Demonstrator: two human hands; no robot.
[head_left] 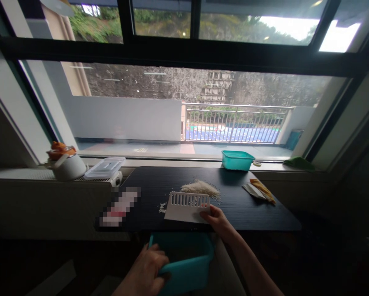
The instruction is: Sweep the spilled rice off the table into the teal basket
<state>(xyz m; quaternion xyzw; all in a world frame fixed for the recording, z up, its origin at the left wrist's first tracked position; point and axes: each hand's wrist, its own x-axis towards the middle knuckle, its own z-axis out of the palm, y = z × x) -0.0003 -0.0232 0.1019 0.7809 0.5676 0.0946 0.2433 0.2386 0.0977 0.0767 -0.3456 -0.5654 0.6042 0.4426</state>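
Note:
My right hand (217, 221) grips the right side of a white slotted plastic scraper (186, 211), which rests near the front edge of the dark table (233, 218). Just behind it lies a heap of rice (201, 188), with loose grains scattered around and a small patch (162, 207) to its left. Below the table's front edge, my left hand (153, 263) is closed on the left rim of a turquoise plastic bin (187, 273). The bin's opening faces up under the edge; its inside is too dark to make out.
A second turquoise bin (238, 160) stands at the table's back right. A yellow-and-white folded cloth or packet (260, 191) lies at the right. On the left ledge are a pot-like container (68, 166) and a clear plastic lid (105, 167). A window spans the back.

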